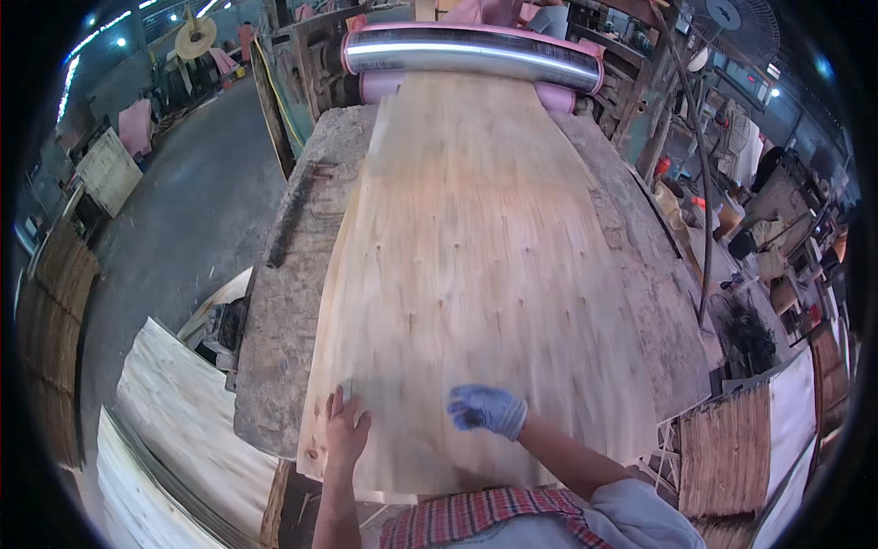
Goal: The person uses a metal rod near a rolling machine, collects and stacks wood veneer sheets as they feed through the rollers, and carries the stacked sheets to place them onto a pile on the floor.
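A long, pale wood veneer sheet (476,302) with small knots stretches in front of me, its far end reaching the shiny metal roller (476,52). My bare left hand (346,432) rests at the sheet's near left edge, fingers spread apart. Over the near middle of the sheet is my right hand (488,412) in a blue glove, its fingers loosely bent and apart, with nothing visible in them. Whether the glove touches the wood I cannot tell. Parts of the sheet look smeared by motion.
The sheet lies on a rough, dusty table (274,366). Pink-edged rollers cross its far end. Veneer stacks stand at the lower left (183,412) and lower right (727,453). A dark hose (706,183) hangs on the right, and a fan (732,27) stands behind it.
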The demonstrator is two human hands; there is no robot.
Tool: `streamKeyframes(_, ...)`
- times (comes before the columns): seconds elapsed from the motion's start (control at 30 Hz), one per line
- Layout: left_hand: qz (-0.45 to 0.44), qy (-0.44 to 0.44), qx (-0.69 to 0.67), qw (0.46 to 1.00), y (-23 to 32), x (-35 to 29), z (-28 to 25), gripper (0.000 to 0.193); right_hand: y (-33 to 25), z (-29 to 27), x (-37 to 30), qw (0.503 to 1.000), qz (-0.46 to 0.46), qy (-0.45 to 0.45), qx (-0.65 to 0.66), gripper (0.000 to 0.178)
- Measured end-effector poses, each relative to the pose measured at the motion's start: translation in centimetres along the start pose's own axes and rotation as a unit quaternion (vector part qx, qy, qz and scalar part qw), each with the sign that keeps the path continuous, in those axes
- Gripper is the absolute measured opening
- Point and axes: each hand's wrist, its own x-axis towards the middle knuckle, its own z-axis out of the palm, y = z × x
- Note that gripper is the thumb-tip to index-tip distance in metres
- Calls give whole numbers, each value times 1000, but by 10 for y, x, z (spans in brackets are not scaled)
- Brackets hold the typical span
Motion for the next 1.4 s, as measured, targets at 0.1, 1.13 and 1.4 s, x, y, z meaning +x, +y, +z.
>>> streamKeyframes(0.1,15,-6,11,1000,-6,3,2,33,28,13,-36,998,41,10,-42,37)
streamKeyframes(1.13,-130,89,-671,725,113,31,-77,40,48,83,-118,991,2,6,-134,24)
streamKeyframes(1.4,-173,-93,-688,698,78,49,-37,54,-117,-17,38,964,-264,-17,25,23)
